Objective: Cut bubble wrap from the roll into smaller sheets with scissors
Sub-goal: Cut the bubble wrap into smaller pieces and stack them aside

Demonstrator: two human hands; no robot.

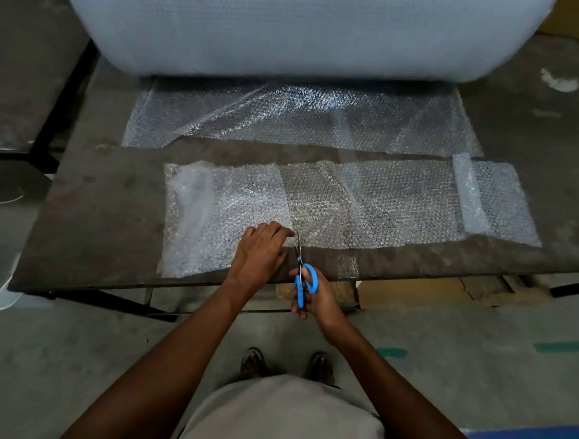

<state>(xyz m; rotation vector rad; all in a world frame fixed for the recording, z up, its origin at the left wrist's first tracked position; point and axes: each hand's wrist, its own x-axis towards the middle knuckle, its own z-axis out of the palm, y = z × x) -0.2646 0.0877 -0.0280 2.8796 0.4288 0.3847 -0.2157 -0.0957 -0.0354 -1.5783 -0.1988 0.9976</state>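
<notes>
Bubble wrap strip point(368, 204) flat on dark tabletop point(111, 207) before the roll point(294, 27): left hand point(262, 248) presses it, fingers spread; right hand point(313, 293) grip curls round blue scissors point(302, 282) (blades at near edge).

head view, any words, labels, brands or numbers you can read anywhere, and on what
None can be read in this view.
Scissors, held in the right hand: blue handles, no mark visible.
Bubble wrap roll and the strip under the left hand: no print.
Cardboard under the table: no legible marking.
</notes>
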